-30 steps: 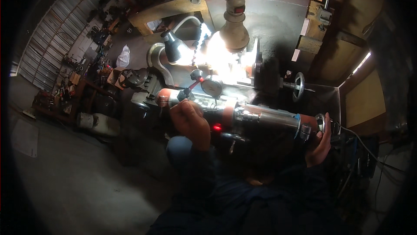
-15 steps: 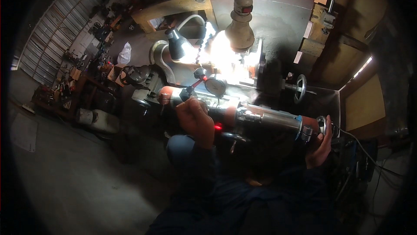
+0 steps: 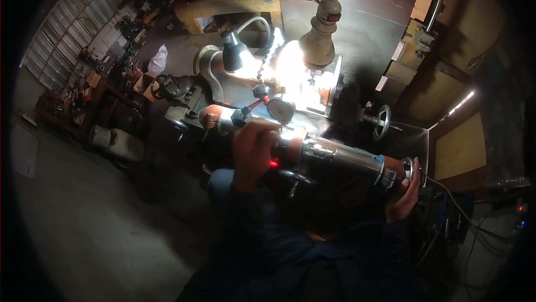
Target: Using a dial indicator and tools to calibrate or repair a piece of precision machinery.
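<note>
My left hand [image 3: 254, 148] is closed, its fingers curled just below a round dial gauge [image 3: 281, 108]. Whatever those fingers grip, if anything, is hidden. The gauge sits on a jointed holder with a red arm [image 3: 257, 103], above a long metal cylinder assembly [image 3: 352, 155] with orange-brown collars. At the assembly's right end, my right hand [image 3: 405, 197] has its fingers along the rim of a small chrome handwheel [image 3: 409, 167]. A second handwheel with a crank handle [image 3: 296, 177] lies below the cylinder, near a red light spot [image 3: 274, 163].
Two lamps, one black [image 3: 235, 51] and one beige [image 3: 318, 45], throw strong glare over the machine. Another handwheel [image 3: 382, 123] stands at the right, by a wooden panel [image 3: 460, 148]. A cable [image 3: 455, 196] trails at right. Cluttered shelves [image 3: 84, 92] line the left.
My left hand's fingers have turned from pointing up to curling right toward the gauge. My right hand remains at the handwheel. The whole view has shifted slightly.
</note>
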The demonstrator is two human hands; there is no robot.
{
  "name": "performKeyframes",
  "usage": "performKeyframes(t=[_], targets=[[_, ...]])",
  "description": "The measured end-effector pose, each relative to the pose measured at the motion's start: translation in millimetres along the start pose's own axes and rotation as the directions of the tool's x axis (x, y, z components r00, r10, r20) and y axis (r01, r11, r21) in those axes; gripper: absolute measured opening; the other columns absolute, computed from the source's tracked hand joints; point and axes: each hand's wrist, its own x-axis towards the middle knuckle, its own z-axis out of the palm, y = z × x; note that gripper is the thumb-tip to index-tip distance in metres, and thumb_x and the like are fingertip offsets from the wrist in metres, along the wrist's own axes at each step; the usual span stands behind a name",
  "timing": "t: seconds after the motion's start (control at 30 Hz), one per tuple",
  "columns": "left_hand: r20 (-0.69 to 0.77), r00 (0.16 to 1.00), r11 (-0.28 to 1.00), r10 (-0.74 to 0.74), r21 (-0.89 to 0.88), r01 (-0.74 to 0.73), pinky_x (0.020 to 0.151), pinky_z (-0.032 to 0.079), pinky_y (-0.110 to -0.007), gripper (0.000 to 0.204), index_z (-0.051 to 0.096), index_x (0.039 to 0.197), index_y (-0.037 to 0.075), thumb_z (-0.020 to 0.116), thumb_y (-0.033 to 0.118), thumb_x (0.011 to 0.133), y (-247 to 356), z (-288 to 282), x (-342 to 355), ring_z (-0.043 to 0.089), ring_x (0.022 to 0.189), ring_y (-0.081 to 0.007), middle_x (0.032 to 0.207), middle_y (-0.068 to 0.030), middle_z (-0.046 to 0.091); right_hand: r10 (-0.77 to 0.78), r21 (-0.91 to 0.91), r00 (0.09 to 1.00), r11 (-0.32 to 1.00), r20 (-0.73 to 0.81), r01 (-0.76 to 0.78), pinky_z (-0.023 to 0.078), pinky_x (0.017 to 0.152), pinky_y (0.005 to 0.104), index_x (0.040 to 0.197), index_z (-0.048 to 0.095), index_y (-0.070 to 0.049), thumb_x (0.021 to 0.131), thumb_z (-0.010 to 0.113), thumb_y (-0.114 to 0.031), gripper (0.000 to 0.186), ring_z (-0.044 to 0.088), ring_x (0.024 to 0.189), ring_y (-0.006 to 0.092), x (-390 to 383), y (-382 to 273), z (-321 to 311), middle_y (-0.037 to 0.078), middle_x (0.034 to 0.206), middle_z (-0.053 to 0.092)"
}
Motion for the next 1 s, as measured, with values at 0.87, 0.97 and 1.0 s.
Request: performKeyframes(t=[0.87, 0.97, 1.0], targets=[[-0.443, 0.897, 0.980, -0.007, -0.183, -0.083, 0.056, 0.039, -0.023, 0.013, 0.064, 0.098, 0.001, 0.052, 0.003, 0.096, -16, -9, -3, 0.048, 0.061, -0.0071, 0.072, -0.0007, 0.056, 0.058, -0.016, 0.891, 0.998, 0.451, -0.057, 0.049, 0.071, 0.0372, 0.097, 0.066, 0.000, 0.090, 0.062, -0.021, 0.022, 0.064, 0.079, 0.0260, -18, 125, -43, 0.015, 0.088, 0.067], [-0.447, 0.894, 0.970, -0.035, -0.230, -0.076, 0.057, 0.039, -0.023, 0.014, 0.064, 0.100, 0.001, 0.050, 0.005, 0.098, -19, -9, -4, 0.047, 0.061, -0.0072, 0.072, -0.0004, 0.055, 0.414, -0.157, 0.724, 0.904, 0.552, -0.397, 0.049, 0.073, 0.0369, 0.096, 0.065, 0.000, 0.092, 0.061, -0.019, 0.020, 0.063, 0.080, 0.0256, -22, 126, -57, 0.016, 0.088, 0.067], [-0.462, 0.886, 0.973, -0.028, -0.216, -0.082, 0.057, 0.039, -0.023, 0.014, 0.064, 0.100, 0.001, 0.050, 0.005, 0.098, -19, -10, -3, 0.047, 0.061, -0.0072, 0.072, -0.0004, 0.055, 0.412, -0.166, 0.710, 0.905, 0.571, -0.392, 0.049, 0.073, 0.0369, 0.096, 0.065, 0.000, 0.092, 0.061, -0.019, 0.020, 0.063, 0.080, 0.0256, -22, 125, -62, 0.016, 0.088, 0.067]])
